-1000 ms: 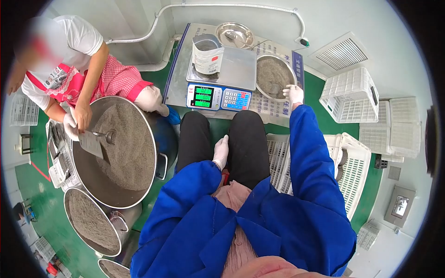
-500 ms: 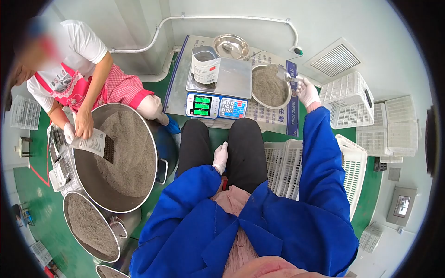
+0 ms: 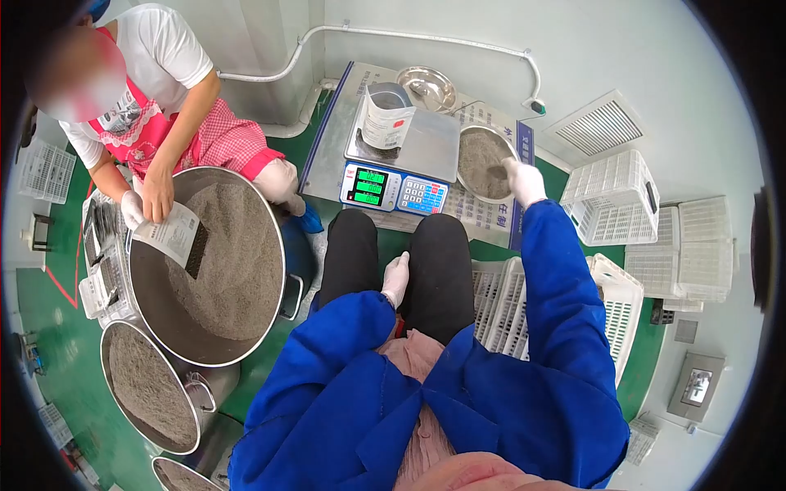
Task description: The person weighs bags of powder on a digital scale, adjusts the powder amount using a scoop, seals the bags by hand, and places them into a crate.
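My right hand (image 3: pixel 525 182), in a white glove, is at the right rim of a metal bowl (image 3: pixel 463 182) of grey granular material. Its fingers are closed around a scoop handle, and the scoop's end (image 3: pixel 497 172) is low over the material. My left hand (image 3: pixel 395 279), also gloved, hangs between my knees with its fingers together and nothing visible in it. On the metal plate of the digital scale (image 3: pixel 395 189) an open pouch (image 3: pixel 385 123) stands upright, left of the bowl.
At left a person (image 3: pixel 176 106) in a pink apron holds a pouch (image 3: pixel 173 234) over a large metal drum (image 3: pixel 282 270). More drums (image 3: pixel 196 425) stand below it. An empty-looking steel bowl (image 3: pixel 442 79) sits behind the scale. White crates (image 3: pixel 614 204) are at right.
My right hand has moved down and slightly left, bringing the scoop from the bowl's upper rim to low over the material. The whole view has shifted a little.
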The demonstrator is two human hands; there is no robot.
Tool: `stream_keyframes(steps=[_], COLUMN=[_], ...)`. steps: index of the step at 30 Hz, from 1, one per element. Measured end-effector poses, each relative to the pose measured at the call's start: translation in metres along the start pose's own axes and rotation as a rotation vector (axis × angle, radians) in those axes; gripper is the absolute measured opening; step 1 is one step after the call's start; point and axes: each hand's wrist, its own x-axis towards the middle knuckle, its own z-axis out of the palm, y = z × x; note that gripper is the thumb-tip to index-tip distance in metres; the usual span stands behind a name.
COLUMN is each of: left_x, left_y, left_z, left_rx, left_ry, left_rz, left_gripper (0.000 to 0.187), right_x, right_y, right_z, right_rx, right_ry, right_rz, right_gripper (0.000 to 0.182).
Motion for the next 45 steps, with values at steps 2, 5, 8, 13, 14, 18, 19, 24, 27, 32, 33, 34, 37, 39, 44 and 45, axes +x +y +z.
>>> stream_keyframes(steps=[2, 5, 8, 13, 14, 18, 19, 24, 27, 32, 33, 34, 37, 39, 44, 45], left_x=[0.003, 0.011, 0.006, -0.001, -0.001, 0.005, 0.004, 0.007, 0.021, 0.002, 0.002, 0.003, 0.006, 0.008, 0.002, 0.001], left_y=[-0.004, -0.009, -0.006, 0.000, 0.002, -0.008, -0.008, -0.007, -0.023, -0.005, -0.005, -0.004, -0.008, -0.012, -0.006, -0.004], left_z=[0.000, 0.000, -0.001, 0.001, 0.001, 0.002, 0.003, 0.000, 0.002, 0.001, 0.001, 0.002, 0.002, 0.004, 0.000, -0.003], left_rx=[0.006, 0.010, 0.014, 0.024, 0.024, -0.034, -0.061, 0.005, -0.014, -0.036, -0.044, -0.030, -0.015, -0.041, -0.041, -0.031], left_ry=[-0.003, -0.003, -0.005, -0.008, -0.008, 0.008, 0.015, -0.006, 0.008, -0.010, -0.011, -0.014, -0.011, 0.000, -0.012, -0.020], left_rz=[0.011, 0.024, 0.027, 0.032, 0.032, 0.084, 0.110, 0.039, 0.071, 0.059, 0.062, 0.061, 0.078, 0.122, 0.100, 0.075], left_gripper=[0.048, 0.048, 0.047, 0.046, 0.046, 0.038, 0.037, 0.047, 0.047, 0.046, 0.046, 0.046, 0.042, 0.039, 0.038, 0.043], right_x=[0.010, 0.046, 0.088, 0.149, 0.158, 0.178, 0.183, 0.194, 0.194, 0.198, 0.197, 0.196, 0.184, 0.176, 0.136, 0.127], right_y=[-0.025, -0.057, -0.095, -0.153, -0.167, -0.212, -0.217, -0.228, -0.224, -0.191, -0.183, -0.175, -0.150, -0.130, -0.067, -0.056], right_z=[-0.021, -0.072, -0.126, -0.169, -0.167, -0.149, -0.139, -0.084, -0.082, -0.099, -0.101, -0.102, -0.101, -0.092, -0.070, -0.070], right_rx=[-0.125, -0.116, 0.415, 0.915, 0.893, 0.646, 0.584, 0.594, 0.747, 1.008, 1.054, 1.094, 1.234, 1.400, 1.728, 1.716], right_ry=[-0.044, 0.064, 0.347, 0.209, 0.168, 0.126, 0.138, -0.039, -0.116, -0.132, -0.125, -0.129, -0.135, -0.167, -0.119, -0.058], right_rz=[-0.077, -0.006, 0.162, 0.216, 0.193, 0.050, 0.006, -0.020, 0.088, 0.319, 0.338, 0.359, 0.480, 0.574, 0.747, 0.814], right_gripper=[0.009, 0.012, 0.021, 0.028, 0.028, 0.030, 0.030, 0.032, 0.031, 0.032, 0.033, 0.034, 0.033, 0.033, 0.031, 0.030])
